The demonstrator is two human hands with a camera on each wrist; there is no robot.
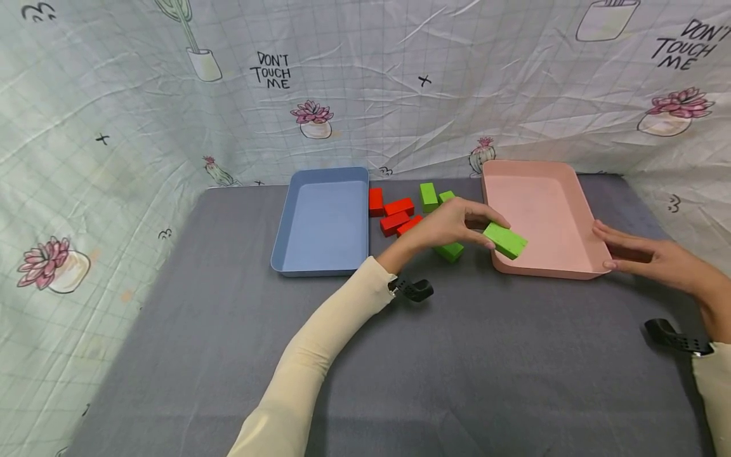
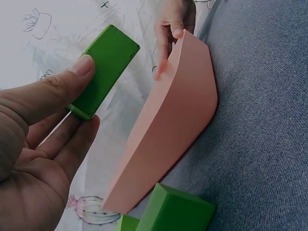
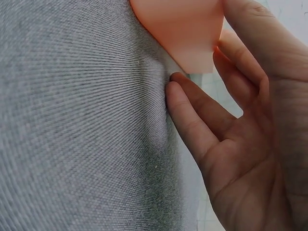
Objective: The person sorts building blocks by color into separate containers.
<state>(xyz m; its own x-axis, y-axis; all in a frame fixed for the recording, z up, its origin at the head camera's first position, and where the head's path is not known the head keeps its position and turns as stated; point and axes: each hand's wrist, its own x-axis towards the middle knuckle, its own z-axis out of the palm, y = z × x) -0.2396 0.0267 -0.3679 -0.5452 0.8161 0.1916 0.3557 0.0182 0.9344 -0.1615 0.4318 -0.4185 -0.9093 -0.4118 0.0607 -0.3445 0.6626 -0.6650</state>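
Between thumb and fingers, my left hand (image 1: 451, 223) pinches a green block (image 1: 505, 240), tilted in the air over the near left rim of the pink tray (image 1: 539, 206). The left wrist view shows the thumb on one face of that block (image 2: 108, 67) and the fingers behind it. My right hand (image 1: 657, 259) touches the right side of the tray with fairly straight fingers. In the right wrist view, the thumb and a finger meet the tray wall (image 3: 180, 29), while the lower fingertips (image 3: 174, 91) are at the grey cloth.
Loose green blocks (image 1: 428, 197) lie left of the pink tray, partly hidden by my left hand. Several red blocks (image 1: 394, 223) lie beside a blue tray (image 1: 325, 222). A grey cloth (image 1: 457, 368) covers the table, and a printed curtain (image 1: 371, 82) hangs behind.
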